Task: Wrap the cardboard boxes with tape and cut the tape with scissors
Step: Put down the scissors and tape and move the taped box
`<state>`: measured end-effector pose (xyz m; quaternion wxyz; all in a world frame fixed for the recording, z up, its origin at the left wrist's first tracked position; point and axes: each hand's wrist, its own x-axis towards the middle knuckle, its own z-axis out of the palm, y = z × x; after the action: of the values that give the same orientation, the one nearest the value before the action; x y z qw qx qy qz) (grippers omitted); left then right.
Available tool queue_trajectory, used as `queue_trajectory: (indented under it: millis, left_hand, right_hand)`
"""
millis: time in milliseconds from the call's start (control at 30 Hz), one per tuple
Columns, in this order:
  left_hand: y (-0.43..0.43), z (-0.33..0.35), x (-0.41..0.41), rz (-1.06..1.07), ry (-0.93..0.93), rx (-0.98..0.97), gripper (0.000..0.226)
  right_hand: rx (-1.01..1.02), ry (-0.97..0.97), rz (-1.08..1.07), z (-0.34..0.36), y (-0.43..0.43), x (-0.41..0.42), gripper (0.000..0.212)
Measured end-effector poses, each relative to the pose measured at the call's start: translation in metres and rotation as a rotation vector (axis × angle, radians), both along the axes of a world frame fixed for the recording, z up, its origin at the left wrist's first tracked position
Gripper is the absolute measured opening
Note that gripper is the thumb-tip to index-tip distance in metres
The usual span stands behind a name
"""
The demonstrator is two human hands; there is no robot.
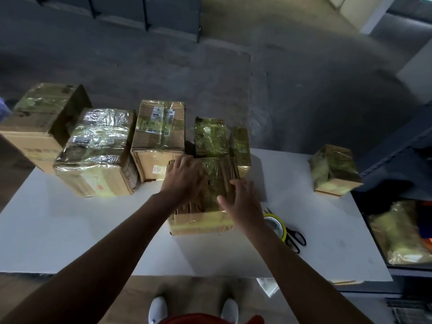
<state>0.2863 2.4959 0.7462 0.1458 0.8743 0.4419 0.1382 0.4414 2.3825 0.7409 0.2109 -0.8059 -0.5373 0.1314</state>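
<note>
A tape-wrapped cardboard box [210, 197] stands on the white table [93, 242] right in front of me. My left hand [184, 177] rests flat on its top left part, fingers straight. My right hand [243, 202] touches its right top edge, fingers spread and relaxed. A yellow tape roll [275, 224] lies just right of the box, partly behind my right wrist. Black-handled scissors [295, 237] lie beside the roll, their tips pointing away from me.
Several taped boxes line the table's far edge: a large one [44, 118], a shiny one [98, 150], a labelled one [159, 136] and a small pair [219, 136]. Another wrapped box [334, 169] sits far right. A bin [402, 232] stands right of the table.
</note>
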Motion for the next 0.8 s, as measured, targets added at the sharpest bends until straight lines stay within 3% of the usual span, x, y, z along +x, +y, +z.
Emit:
queue_trajectory:
  millis: [167, 267, 367, 467, 633, 700, 800]
  left_hand:
    - [0.015, 0.002, -0.001, 0.039, 0.296, -0.107, 0.094]
    - [0.014, 0.008, -0.009, 0.078, 0.345, -0.203, 0.079]
    - [-0.006, 0.002, -0.018, -0.008, 0.390, -0.374, 0.068]
    - [-0.020, -0.008, -0.016, 0.146, 0.208, -0.478, 0.063]
    - [-0.037, -0.014, -0.008, 0.477, -0.291, -0.750, 0.075]
    - [-0.042, -0.017, -0.009, 0.499, -0.344, -0.720, 0.080]
    - [-0.041, -0.014, -0.010, 0.396, -0.358, -0.763, 0.061]
  right_hand:
    - [-0.026, 0.148, 0.119, 0.005, 0.000, 0.019, 0.058]
    - [-0.123, 0.190, 0.274, 0.016, 0.008, 0.035, 0.058]
    - [-0.148, 0.037, 0.395, 0.025, 0.018, 0.041, 0.050]
    - [-0.053, -0.017, 0.341, 0.023, 0.024, 0.018, 0.040]
    - [0.029, -0.275, 0.159, -0.004, 0.024, -0.023, 0.047]
    - [0.035, -0.278, 0.112, -0.008, 0.020, -0.017, 0.048]
    - [-0.039, -0.262, -0.044, -0.009, 0.010, -0.004, 0.052]
